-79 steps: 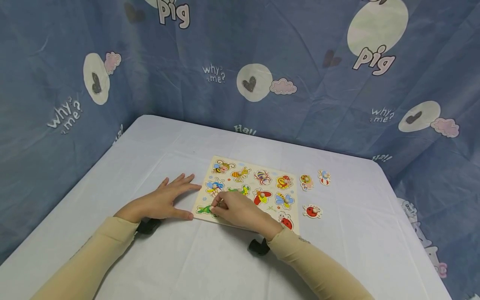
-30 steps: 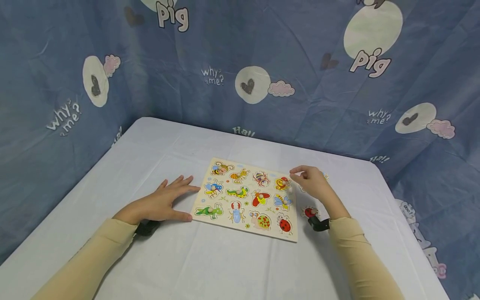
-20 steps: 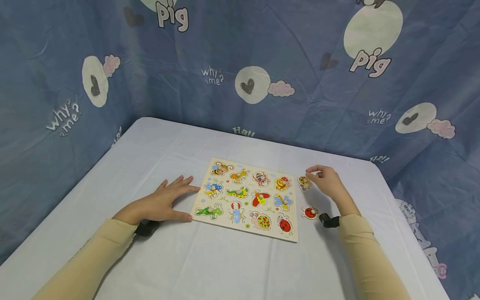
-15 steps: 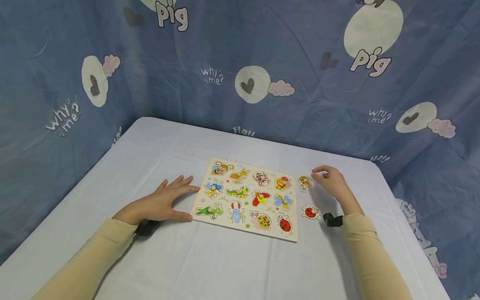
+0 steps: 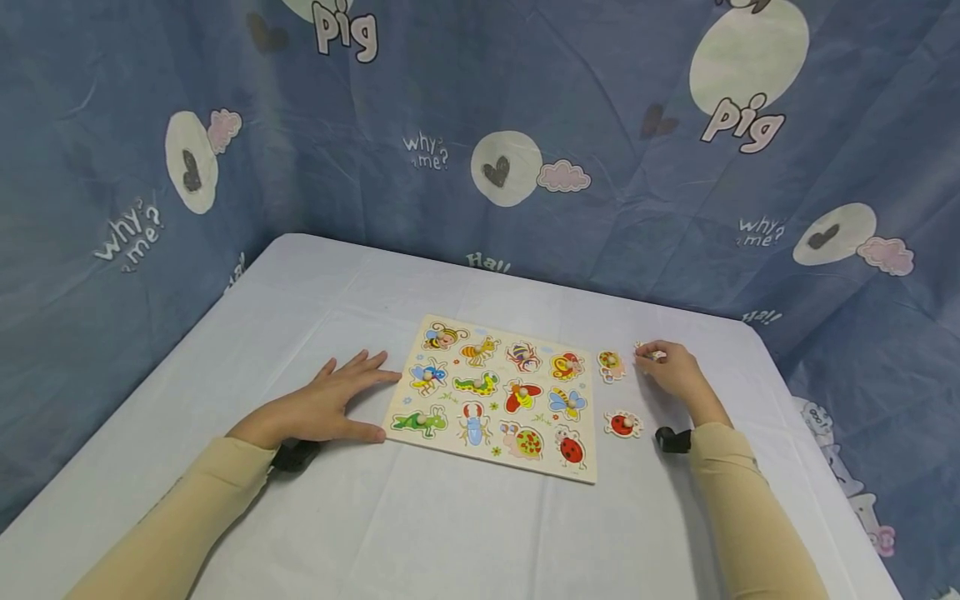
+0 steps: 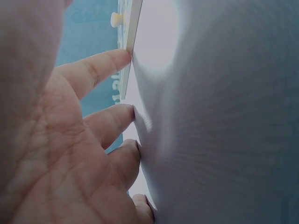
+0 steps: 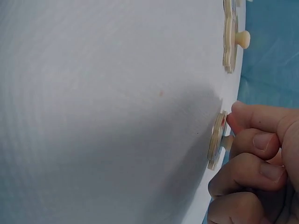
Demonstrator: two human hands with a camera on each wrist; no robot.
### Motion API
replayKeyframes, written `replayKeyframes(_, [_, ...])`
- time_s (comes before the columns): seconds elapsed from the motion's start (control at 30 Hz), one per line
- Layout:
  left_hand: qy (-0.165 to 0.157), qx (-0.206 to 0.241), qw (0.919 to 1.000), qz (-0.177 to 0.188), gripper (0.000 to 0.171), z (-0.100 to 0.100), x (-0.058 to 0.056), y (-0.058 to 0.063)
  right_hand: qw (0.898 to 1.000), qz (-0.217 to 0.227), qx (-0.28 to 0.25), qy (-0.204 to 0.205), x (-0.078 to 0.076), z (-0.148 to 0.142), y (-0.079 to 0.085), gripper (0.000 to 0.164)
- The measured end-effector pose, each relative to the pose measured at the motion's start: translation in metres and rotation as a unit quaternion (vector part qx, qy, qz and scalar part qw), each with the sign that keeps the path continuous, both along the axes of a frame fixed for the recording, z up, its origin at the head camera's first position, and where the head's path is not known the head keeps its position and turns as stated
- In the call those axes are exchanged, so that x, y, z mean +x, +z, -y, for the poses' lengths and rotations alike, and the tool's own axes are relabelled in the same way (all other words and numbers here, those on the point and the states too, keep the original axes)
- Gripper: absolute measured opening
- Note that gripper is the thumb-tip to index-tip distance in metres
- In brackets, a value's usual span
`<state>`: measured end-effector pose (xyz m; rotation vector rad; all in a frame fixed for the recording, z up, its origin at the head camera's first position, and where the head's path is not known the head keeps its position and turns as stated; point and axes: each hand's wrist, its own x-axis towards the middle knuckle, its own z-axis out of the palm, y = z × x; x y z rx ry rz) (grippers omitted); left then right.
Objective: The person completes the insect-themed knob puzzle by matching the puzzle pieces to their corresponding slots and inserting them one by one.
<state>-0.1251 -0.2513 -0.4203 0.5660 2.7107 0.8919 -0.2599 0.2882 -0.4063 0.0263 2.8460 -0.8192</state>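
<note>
A wooden peg puzzle board [image 5: 507, 427] with colourful insect pieces lies on the white table. My left hand [image 5: 322, 406] rests flat, fingers spread, at its left edge; in the left wrist view, a fingertip [image 6: 122, 57] touches the board's side. My right hand [image 5: 678, 375] is over a small puzzle piece [image 7: 216, 142], mostly hidden in the head view. Its fingers are bent close around the piece and its knob [image 7: 227, 142]; whether they pinch it does not show. A snail puzzle piece [image 5: 611, 367] and a ladybird puzzle piece [image 5: 623, 424] lie between board and right hand.
The table [image 5: 465, 533] has a white cloth. Behind it hangs a blue printed curtain [image 5: 360, 183]. Black wrist devices [image 5: 672, 440] sit below the cuffs of both beige sleeves [image 5: 750, 508].
My right hand has left the board's lower left, crossed to the right past the snail piece, and come down at the small piece. My left hand has stayed at the board's edge.
</note>
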Motion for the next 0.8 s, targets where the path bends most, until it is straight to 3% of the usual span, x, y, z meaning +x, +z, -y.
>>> replayKeyframes(0.4, [-0.001,-0.001,1.0000,0.001,0.090,0.001,-0.001,-0.001,1.000,-0.004,0.007,-0.004,-0.005,-0.002,-0.001,0.034])
replayKeyframes(0.8, [-0.003,-0.003,1.0000,0.003,0.090,0.000,-0.001,-0.002,0.999,-0.008,0.005,-0.033,-0.011,-0.009,-0.003,0.033])
